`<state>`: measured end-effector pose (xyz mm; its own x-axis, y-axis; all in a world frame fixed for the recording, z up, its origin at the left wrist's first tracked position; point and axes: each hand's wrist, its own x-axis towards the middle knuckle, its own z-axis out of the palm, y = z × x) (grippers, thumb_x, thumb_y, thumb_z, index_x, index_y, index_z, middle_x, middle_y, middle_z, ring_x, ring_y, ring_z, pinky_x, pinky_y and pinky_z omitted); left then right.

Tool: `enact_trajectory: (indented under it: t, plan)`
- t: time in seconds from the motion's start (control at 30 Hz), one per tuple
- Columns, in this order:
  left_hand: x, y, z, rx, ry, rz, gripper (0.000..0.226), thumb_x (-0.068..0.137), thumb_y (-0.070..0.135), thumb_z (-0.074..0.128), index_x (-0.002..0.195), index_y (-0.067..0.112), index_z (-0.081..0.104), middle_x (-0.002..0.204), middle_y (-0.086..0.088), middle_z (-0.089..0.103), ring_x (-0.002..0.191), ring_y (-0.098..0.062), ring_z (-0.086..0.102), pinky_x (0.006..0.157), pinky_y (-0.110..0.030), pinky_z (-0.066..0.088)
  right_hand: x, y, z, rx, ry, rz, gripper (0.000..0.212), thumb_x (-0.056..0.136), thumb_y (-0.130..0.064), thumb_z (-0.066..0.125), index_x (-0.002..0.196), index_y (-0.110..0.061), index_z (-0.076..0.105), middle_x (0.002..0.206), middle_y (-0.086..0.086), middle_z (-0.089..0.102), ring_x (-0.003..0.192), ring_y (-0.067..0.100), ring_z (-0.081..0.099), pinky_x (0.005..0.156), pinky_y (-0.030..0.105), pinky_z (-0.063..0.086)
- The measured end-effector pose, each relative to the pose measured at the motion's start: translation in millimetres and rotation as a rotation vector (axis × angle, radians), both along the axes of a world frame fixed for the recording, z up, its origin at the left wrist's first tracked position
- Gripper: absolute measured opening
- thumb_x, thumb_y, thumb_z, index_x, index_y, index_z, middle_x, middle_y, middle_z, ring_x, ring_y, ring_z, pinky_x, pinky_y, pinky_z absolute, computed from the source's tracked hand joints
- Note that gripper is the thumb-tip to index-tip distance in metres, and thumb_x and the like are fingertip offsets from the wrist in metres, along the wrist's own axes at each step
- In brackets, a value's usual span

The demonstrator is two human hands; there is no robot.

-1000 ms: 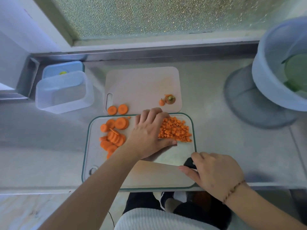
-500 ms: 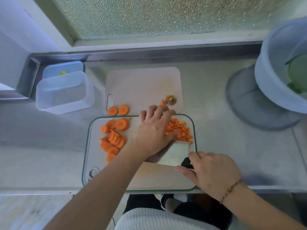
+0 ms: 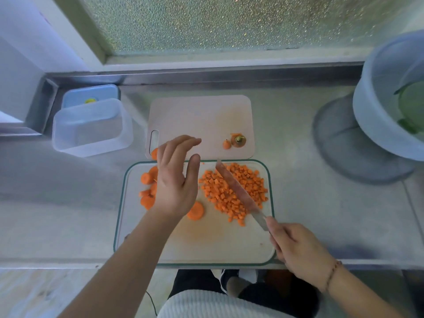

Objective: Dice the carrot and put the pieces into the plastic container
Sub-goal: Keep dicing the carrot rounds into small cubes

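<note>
An empty container [image 3: 91, 126] sits far left. Carrot slices [image 3: 148, 190] lie on the board [image 3: 195, 239] under the left hand [image 3: 175, 180], open above them. Dice [image 3: 231, 191] are heaped right; the right hand [image 3: 296, 249] grips the knife [image 3: 238, 193], apparently resting across them.

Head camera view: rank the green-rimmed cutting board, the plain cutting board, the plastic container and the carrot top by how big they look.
1. Green-rimmed cutting board, largest.
2. Plain cutting board; it lies farther back, so the true gap is unsure.
3. Plastic container.
4. Carrot top, smallest.
</note>
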<state>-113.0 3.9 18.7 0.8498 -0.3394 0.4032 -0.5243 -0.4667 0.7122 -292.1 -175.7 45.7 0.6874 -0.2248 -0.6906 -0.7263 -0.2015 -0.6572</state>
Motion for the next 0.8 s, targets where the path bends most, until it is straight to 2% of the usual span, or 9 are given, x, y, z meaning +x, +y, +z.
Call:
enact_trajectory:
  t: [0.1, 0.17, 0.23, 0.3, 0.5, 0.6, 0.67, 0.73, 0.8]
  plan:
    - [-19, 4, -10, 0.178, 0.011, -0.14, 0.054, 0.107, 0.046, 0.032, 0.138, 0.009, 0.056, 0.146, -0.006, 0.051, 0.137, -0.024, 0.04, 0.112, -0.044, 0.029, 1, 5, 9, 0.356, 0.148, -0.272, 0.059, 0.075, -0.073, 0.041, 0.064, -0.015, 0.041, 0.052, 0.003, 0.021, 0.037, 0.01, 0.015, 0.042, 0.016, 0.014]
    - [-32, 8, -22, 0.423, 0.019, -0.273, 0.07, 0.103, 0.063, 0.018, 0.154, 0.018, 0.037, 0.165, -0.002, 0.025, 0.149, -0.031, 0.022, 0.116, -0.053, 0.019, 2, 5, 14, 0.507, 0.19, -0.397, 0.06, 0.074, -0.075, 0.039, 0.06, -0.017, 0.041, 0.054, 0.003, 0.02, 0.037, 0.009, 0.013, 0.04, 0.014, 0.016]
    - [-45, 7, -34, 0.598, 0.016, -0.359, 0.076, 0.099, 0.07, 0.009, 0.16, 0.025, 0.018, 0.17, 0.003, 0.002, 0.154, -0.035, 0.007, 0.116, -0.064, 0.013, 3, 6, 16, 0.618, 0.197, -0.488, 0.061, 0.079, -0.074, 0.037, 0.059, -0.017, 0.041, 0.054, 0.002, 0.019, 0.037, 0.009, 0.013, 0.039, 0.013, 0.017]
    - [-55, 5, -40, 0.642, 0.043, -0.373, 0.078, 0.098, 0.073, 0.006, 0.161, 0.028, 0.011, 0.17, 0.005, -0.007, 0.155, -0.034, 0.0, 0.116, -0.068, 0.01, 3, 6, 18, 0.658, 0.195, -0.511, 0.061, 0.083, -0.073, 0.036, 0.06, -0.016, 0.041, 0.054, 0.002, 0.019, 0.037, 0.009, 0.012, 0.038, 0.014, 0.017]
    - [-58, -5, -43, 0.646, 0.13, -0.273, 0.083, 0.093, 0.078, -0.001, 0.162, 0.032, 0.005, 0.167, 0.015, -0.016, 0.154, -0.029, -0.004, 0.118, -0.057, -0.002, -1, 12, 21, 0.57, 0.185, -0.416, 0.06, 0.084, -0.073, 0.035, 0.061, -0.017, 0.04, 0.056, 0.004, 0.019, 0.043, 0.009, 0.011, 0.04, 0.016, 0.016]
    - [-56, -5, -44, 0.639, 0.138, -0.271, 0.087, 0.091, 0.079, -0.003, 0.163, 0.03, 0.01, 0.166, 0.015, -0.016, 0.154, -0.028, -0.007, 0.118, -0.058, -0.002, -4, 13, 22, 0.549, 0.185, -0.414, 0.06, 0.084, -0.072, 0.034, 0.061, -0.017, 0.04, 0.056, 0.004, 0.02, 0.044, 0.009, 0.011, 0.041, 0.016, 0.016]
    - [-58, 0, -47, 0.6, 0.147, -0.282, 0.085, 0.095, 0.077, 0.004, 0.162, 0.027, 0.016, 0.168, 0.012, -0.007, 0.154, -0.03, -0.001, 0.118, -0.06, 0.005, -6, 12, 22, 0.521, 0.177, -0.422, 0.061, 0.085, -0.071, 0.034, 0.06, -0.016, 0.04, 0.055, 0.004, 0.02, 0.042, 0.009, 0.012, 0.041, 0.016, 0.016]
    - [-60, 9, -52, 0.48, 0.108, -0.241, 0.068, 0.102, 0.064, 0.027, 0.155, 0.022, 0.034, 0.165, 0.001, 0.022, 0.148, -0.035, 0.022, 0.113, -0.059, 0.022, -7, 11, 21, 0.477, 0.168, -0.422, 0.061, 0.086, -0.071, 0.033, 0.061, -0.015, 0.039, 0.055, 0.004, 0.021, 0.04, 0.01, 0.013, 0.041, 0.016, 0.016]
    - [-61, 20, -59, 0.34, -0.006, -0.126, 0.045, 0.1, 0.041, 0.05, 0.139, 0.019, 0.057, 0.148, -0.004, 0.051, 0.132, -0.035, 0.042, 0.105, -0.051, 0.032, -8, 11, 19, 0.43, 0.162, -0.411, 0.061, 0.086, -0.07, 0.032, 0.063, -0.014, 0.039, 0.053, 0.004, 0.022, 0.039, 0.01, 0.015, 0.042, 0.017, 0.016]
